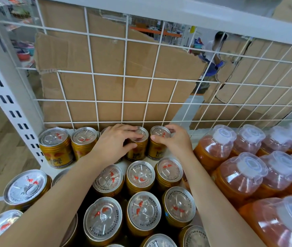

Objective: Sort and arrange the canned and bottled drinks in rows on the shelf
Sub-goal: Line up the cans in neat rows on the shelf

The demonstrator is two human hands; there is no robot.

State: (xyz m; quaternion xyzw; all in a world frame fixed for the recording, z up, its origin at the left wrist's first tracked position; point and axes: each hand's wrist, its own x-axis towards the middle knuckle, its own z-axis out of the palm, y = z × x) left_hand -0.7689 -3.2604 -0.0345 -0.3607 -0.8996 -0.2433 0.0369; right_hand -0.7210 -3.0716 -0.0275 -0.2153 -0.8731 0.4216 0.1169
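Right now the left hand [116,141] has its fingers curled over the lid of a gold can [138,150] with the thumb against its side, and the right hand [174,139] grips the neighbouring can [160,133] the same way, thumb in front and fingers round the back. Both cans stand upright at the back of the shelf [152,159], just beside each other and close to the wire grid [123,73]. Left of them, two more cans [54,139] already stand along the grid, so the back row looks about filled on the can side. Nearer the person, the front cans [141,175] stand upright in loose rows, with a bare strip of shelf between them and the back row. The orange bottles [220,139] to the right sit packed in their own block. My guess is the sorting is mostly done, and closing gaps and straightening the can rows is what remains
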